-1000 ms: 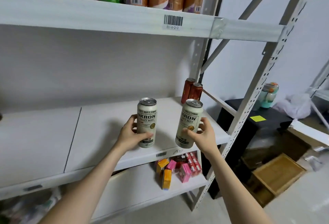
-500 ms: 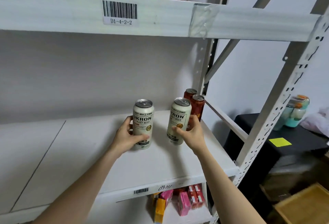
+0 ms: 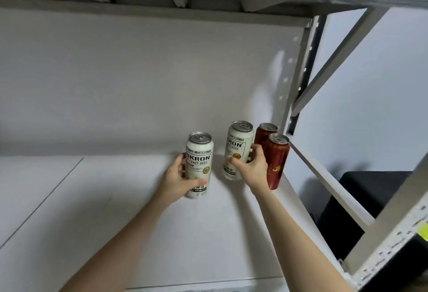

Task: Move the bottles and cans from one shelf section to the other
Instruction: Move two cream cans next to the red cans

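Fingers (image 3: 181, 161) of left hand (image 3: 177, 177) and right hand (image 3: 253, 167) each grasp a white can (image 3: 199, 164); set both upright just beside the red cans (image 3: 276, 162).

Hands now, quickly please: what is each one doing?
Left hand: grips the left white can.
Right hand: grips the right white can.

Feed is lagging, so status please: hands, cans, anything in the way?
Left hand grips the left white can, right hand grips the right white can. Both upright. Two red cans close beside the right hand.
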`<act>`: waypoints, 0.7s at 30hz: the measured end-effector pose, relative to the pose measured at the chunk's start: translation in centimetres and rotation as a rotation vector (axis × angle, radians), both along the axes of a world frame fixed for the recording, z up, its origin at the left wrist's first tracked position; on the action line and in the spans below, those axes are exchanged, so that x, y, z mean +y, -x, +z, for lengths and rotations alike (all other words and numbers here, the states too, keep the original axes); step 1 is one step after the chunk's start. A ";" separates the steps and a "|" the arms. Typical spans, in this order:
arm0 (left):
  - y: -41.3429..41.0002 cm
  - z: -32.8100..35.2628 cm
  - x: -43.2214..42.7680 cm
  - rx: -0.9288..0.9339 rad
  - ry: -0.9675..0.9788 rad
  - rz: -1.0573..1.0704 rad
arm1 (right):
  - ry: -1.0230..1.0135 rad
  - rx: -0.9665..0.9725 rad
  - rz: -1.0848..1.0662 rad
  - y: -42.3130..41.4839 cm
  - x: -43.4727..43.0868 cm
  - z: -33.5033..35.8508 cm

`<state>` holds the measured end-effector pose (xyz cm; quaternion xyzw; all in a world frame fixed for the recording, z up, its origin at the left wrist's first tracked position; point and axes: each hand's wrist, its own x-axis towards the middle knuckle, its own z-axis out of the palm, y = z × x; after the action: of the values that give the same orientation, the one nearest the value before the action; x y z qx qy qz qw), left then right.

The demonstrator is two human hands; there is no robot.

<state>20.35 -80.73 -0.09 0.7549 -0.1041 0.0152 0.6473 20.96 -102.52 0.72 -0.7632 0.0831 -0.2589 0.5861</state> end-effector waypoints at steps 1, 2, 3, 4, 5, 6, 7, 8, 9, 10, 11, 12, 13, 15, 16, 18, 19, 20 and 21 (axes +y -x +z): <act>-0.2 -0.3 -0.3 -0.004 0.003 -0.003 | 0.004 0.004 -0.007 -0.4 -0.1 -0.2; -0.5 -0.5 -0.5 -0.007 0.004 -0.008 | 0.009 0.006 -0.013 -0.8 -0.2 -0.5; -0.7 -0.8 -0.6 -0.012 0.003 -0.013 | 0.014 0.010 -0.018 -1.1 -0.4 -0.7; -0.9 -1.0 -0.7 -0.013 0.001 -0.014 | 0.017 0.014 -0.020 -1.4 -0.5 -0.9; -1.0 -1.2 -0.8 -0.013 0.001 -0.012 | 0.020 0.018 -0.021 -1.7 -0.5 -1.1; -1.2 -1.3 -0.9 -0.014 0.003 -0.009 | 0.022 0.024 -0.023 -1.9 -0.6 -1.3; -1.3 -1.4 -1.0 -0.017 0.005 -0.007 | 0.024 0.028 -0.022 -2.2 -0.6 -1.4; -1.3 -1.5 -1.0 -0.020 0.007 -0.007 | 0.024 0.031 -0.019 -2.4 -0.7 -1.6; -1.4 -1.5 -1.1 -0.023 0.005 -0.006 | 0.023 0.034 -0.014 -2.6 -0.7 -1.7; -1.4 -1.5 -1.1 -0.027 0.002 -0.006 | 0.021 0.038 -0.010 -2.8 -0.7 -1.9; -1.5 -1.6 -1.2 -0.030 -0.001 -0.006 | 0.020 0.044 -0.006 -2.9 -0.7 -2.1; -1.4 -1.6 -1.2 -0.033 0.000 -0.006 | 0.021 0.050 -0.001 -3.0 -0.7 -2.2; -1.4 -1.6 -1.2 -0.035 0.000 -0.007 | 0.023 0.055 0.002 -3.1 -0.7 -2.4; -1.4 -1.6 -1.3 -0.033 -0.002 -0.009 | 0.019 0.061 0.009 -3.2 -0.7 -2.7; -1.4 -1.7 -1.3 -0.032 -0.003 -0.010 | 0.013 0.061 0.010 -3.2 -0.7 -2.8; -1.4 -1.9 -1.5 -0.027 0.000 -0.016 | 0.000 0.059 0.011 -3.3 -0.8 -3.1; -1.4 -2.0 -1.6 -0.023 -0.002 -0.018 | -0.004 0.058 0.014 -3.3 -0.8 -3.2; -1.3 -2.1 -1.8 -0.021 -0.004 -0.019 | -0.009 0.057 0.019 -3.4 -0.8 -3.3; -1.3 -2.2 -1.9 -0.020 -0.006 -0.020 | -0.014 0.061 0.026 -3.4 -0.9 -3.4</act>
<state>21.66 -82.66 -2.24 0.7555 -0.1179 0.0159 0.6442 24.37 -103.41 -2.67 -0.7676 0.0926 -0.2272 0.5921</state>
